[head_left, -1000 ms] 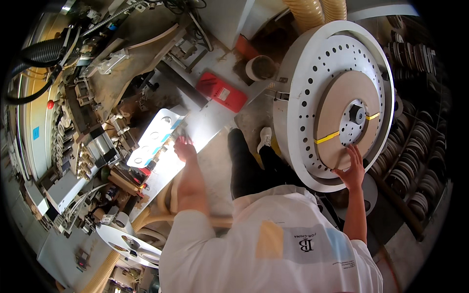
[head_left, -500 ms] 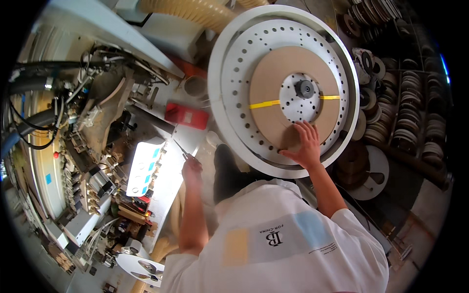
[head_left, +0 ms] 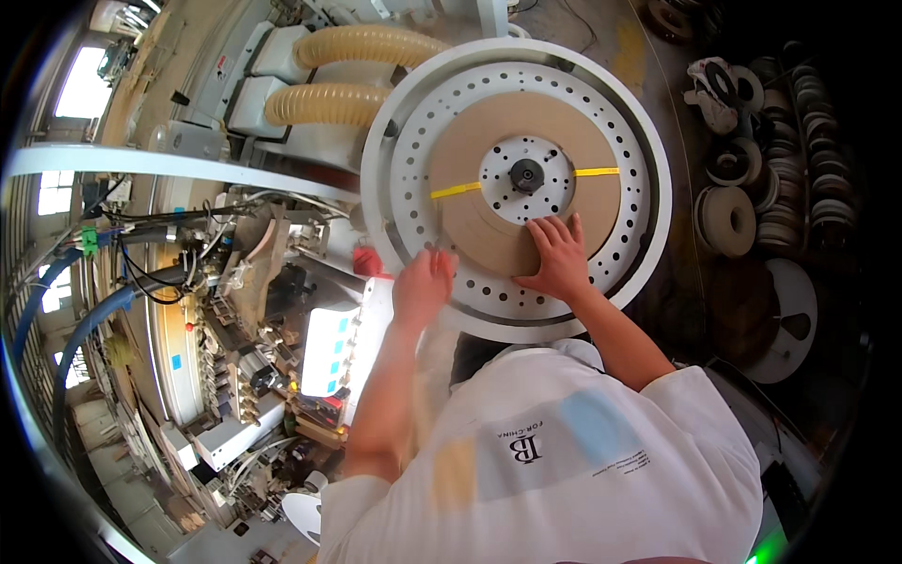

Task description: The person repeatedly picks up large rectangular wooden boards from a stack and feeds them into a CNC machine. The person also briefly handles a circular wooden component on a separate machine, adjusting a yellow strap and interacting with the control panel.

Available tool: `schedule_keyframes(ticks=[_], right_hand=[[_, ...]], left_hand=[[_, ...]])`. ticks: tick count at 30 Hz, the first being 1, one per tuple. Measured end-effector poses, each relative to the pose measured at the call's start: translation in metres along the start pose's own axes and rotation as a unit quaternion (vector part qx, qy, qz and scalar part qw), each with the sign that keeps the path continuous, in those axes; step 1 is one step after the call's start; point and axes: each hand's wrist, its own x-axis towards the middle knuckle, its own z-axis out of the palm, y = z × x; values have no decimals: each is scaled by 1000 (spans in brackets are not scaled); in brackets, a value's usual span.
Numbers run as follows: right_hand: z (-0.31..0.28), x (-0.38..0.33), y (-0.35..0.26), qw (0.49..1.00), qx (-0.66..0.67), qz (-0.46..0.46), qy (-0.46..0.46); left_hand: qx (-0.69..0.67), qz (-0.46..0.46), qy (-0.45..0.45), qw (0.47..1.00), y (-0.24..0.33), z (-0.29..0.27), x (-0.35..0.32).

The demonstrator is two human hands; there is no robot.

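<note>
A wide brown coil of band-like material (head_left: 583,122) lies flat on a white, perforated round plate (head_left: 409,179) inside a raised white rim. Yellow strips (head_left: 596,172) cross the coil at its left and right. At its centre stands a black knob (head_left: 527,175). My right hand (head_left: 558,256) rests on the near part of the coil with its fingers spread, holding nothing. Over the near left edge of the plate is my left hand (head_left: 425,285), closed and blurred by motion. Whatever its curled fingers may hold cannot be made out.
On the left, a machine with blue hoses (head_left: 101,315) and cables stands beside a white panel (head_left: 328,352). Ribbed yellowish ducts (head_left: 329,105) run behind it. Several coils (head_left: 725,222) are stacked at right. A red object (head_left: 368,261) lies near the rim.
My left hand has moved up and right from beside the machine to the plate's edge. The thin dark tool seen at it before no longer shows. My right hand stays on the coil.
</note>
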Motion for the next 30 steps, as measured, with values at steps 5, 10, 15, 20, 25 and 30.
schedule_keyframes(ticks=[5, 10, 15, 20, 25, 30], right_hand=[[9, 0, 4, 1000, 15, 2, 6], [16, -3, 5, 999, 37, 1, 1], [23, -6, 2, 998, 51, -24, 8], [20, -12, 9, 985, 161, -58, -25], [-14, -32, 28, 943, 291, -94, -132], [-30, -83, 47, 962, 246, -108, -42]], left_hand=[[161, 0, -75, 984, 1, 12, 51], [185, -46, -54, 980, 14, 20, 80], [219, -55, -21, 974, -10, 32, 109], [228, 7, -42, 973, 39, 33, 82], [288, 100, -173, 937, 124, 67, 46], [314, 146, -223, 911, 148, 115, 49]])
